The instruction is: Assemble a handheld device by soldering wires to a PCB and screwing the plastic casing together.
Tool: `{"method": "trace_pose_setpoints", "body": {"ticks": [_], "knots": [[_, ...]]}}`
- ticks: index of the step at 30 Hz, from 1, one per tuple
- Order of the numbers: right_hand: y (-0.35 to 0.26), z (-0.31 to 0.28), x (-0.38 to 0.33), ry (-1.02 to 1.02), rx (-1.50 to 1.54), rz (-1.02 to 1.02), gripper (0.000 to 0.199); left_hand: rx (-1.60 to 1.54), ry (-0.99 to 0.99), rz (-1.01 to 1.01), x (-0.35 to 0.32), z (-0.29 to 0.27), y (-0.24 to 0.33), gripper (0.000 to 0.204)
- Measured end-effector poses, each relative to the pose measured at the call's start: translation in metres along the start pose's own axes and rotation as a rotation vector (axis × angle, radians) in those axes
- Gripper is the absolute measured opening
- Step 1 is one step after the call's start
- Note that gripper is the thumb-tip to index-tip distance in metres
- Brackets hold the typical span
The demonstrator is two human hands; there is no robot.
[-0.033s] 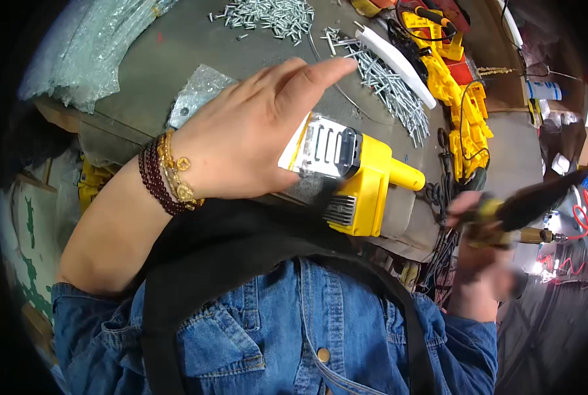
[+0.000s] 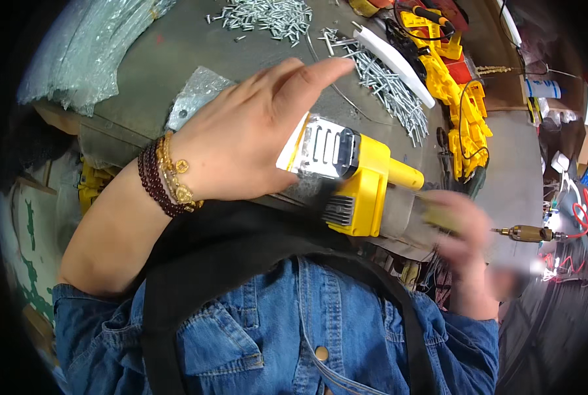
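Note:
A yellow power tool (image 2: 366,191) with a black and clear cover lies at the near edge of a grey worktable (image 2: 149,52). My left hand (image 2: 241,138) lies over its rear end, palm down and fingers stretched out, holding it steady; beaded and gold bracelets circle that wrist. My right hand (image 2: 455,230) is blurred just right of the tool's yellow nose. Something yellowish shows in its fingers, but the blur hides what it is. I wear a denim shirt and a black strap.
Heaps of small screws (image 2: 267,16) and long nails (image 2: 392,85) lie on the table's far side by a white strip (image 2: 392,56). Yellow plastic parts (image 2: 465,112) sit at the right, bubble wrap (image 2: 90,52) at the left. A brass-tipped tool (image 2: 527,232) hangs at the right.
My right hand has swung in from the right toward the tool's nose; earlier it held a dark, long tool out to the side. My left hand stays on the tool.

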State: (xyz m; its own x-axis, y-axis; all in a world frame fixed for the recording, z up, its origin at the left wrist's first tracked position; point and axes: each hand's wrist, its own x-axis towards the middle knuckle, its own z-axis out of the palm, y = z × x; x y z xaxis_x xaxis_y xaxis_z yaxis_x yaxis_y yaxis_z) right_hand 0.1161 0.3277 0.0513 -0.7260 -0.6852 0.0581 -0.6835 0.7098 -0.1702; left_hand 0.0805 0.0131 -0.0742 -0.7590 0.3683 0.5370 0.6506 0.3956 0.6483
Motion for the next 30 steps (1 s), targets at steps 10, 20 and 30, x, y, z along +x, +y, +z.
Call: {"method": "trace_pose_setpoints", "body": {"ticks": [10, 20, 30], "knots": [[0.128, -0.010, -0.067, 0.342, -0.617, 0.336, 0.032, 0.193, -0.260, -0.047, 0.009, -0.010, 0.012, 0.073], [0.127, -0.035, -0.043, -0.018, -0.154, 0.759, 0.018, 0.164, -0.311, -0.020, 0.016, -0.069, 0.023, 0.056], [0.122, 0.022, 0.252, 0.557, 0.752, 0.106, 0.020, -0.004, 0.047, -0.547, -0.035, -0.115, -0.020, 0.041]]}}
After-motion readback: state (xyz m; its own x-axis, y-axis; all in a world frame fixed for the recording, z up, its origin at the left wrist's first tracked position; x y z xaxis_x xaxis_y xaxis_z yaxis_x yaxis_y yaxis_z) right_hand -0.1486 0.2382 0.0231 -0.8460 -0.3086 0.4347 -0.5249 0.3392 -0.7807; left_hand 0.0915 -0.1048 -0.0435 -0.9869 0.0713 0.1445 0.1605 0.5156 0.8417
